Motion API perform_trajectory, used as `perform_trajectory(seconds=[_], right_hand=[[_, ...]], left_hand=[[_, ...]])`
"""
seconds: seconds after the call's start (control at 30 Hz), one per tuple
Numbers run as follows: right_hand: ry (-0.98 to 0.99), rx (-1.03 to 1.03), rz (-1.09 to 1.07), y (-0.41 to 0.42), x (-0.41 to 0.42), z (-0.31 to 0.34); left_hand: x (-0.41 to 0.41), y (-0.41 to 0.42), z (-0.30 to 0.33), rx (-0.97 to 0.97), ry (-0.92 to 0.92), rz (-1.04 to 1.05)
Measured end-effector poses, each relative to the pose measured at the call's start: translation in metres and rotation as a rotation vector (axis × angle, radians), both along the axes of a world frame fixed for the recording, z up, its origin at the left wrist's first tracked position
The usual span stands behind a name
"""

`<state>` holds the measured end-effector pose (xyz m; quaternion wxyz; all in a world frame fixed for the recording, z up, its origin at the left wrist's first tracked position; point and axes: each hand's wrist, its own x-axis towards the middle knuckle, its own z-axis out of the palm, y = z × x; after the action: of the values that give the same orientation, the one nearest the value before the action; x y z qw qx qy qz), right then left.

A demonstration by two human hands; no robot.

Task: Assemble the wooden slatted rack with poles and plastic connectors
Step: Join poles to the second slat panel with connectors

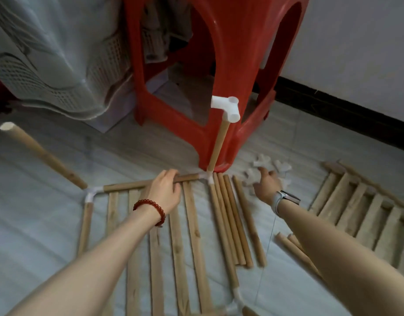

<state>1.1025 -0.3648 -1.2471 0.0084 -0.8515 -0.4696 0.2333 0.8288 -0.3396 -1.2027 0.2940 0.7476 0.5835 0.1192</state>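
Forearms fill the bottom of the head view, both reaching out over the floor (pixel 59 156). Left hand (pixel 165 190), red bead bracelet (pixel 151 212) at the wrist, rests fingers-curled over the far rail (pixel 128 184) of the slatted panel (pixel 192 224), gripping it. Right hand (pixel 266 182), watch (pixel 287 198) on the wrist, is down on the pile of white connectors (pixel 265 166); fingers spread and bent over one piece, blur hides whether it is actually pinched, cannot tell. Panel lies flat with corner connectors fitted; far-right corner (pixel 208 176) carries an upright pole (pixel 218 147) topped by a three-way connector (pixel 227 108), far-left corner (pixel 91 192) carries a bare-topped pole (pixel 41 153) leaning toward the camera. Loose poles (pixel 235 220) lie just beside the panel's right edge, between the two hands; second slatted panel (pixel 360 213) lies well off to the right. Red stool (pixel 219 76) stands behind. Step looks like fetching a connector for the bare pole: best to take one piece cleanly, check its socket count matches the fitted top connector, keep the left hand pressing the rail so the frame does not skid, then push straight down the pole axis, not at an angle. Pile sits directly under the right hand, well apart from the left.
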Motion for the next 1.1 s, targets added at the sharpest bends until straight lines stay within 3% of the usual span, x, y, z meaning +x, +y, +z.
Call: perform_trajectory(seconds=[0.2,0.33,0.47,0.57,0.73,0.9,1.1], right_hand=[[-0.262,-0.018,0.138,0.018,0.01,-0.032],[-0.269,0.048,0.16,0.016,0.004,-0.023],[0.148,0.143,-0.035,0.001,-0.021,0.016],[0.544,0.059,-0.078,-0.014,-0.053,0.054],[0.937,0.081,-0.129,-0.017,-0.115,0.114],[1.133,0.06,-0.103,-0.009,-0.172,0.161],[1.272,0.061,-0.09,0.0,-0.241,0.193]], left_hand=[[-0.019,0.012,-0.033,-0.036,0.03,0.002],[-0.026,0.014,-0.032,-0.038,0.007,-0.005],[-0.027,0.009,-0.015,-0.027,-0.052,-0.099],[-0.028,0.004,0.005,-0.008,-0.083,-0.239],[-0.045,-0.012,0.054,0.004,-0.174,-0.411],[-0.083,-0.023,0.097,0.101,-0.301,-0.274],[-0.132,-0.032,0.128,0.34,-0.263,-0.105]])
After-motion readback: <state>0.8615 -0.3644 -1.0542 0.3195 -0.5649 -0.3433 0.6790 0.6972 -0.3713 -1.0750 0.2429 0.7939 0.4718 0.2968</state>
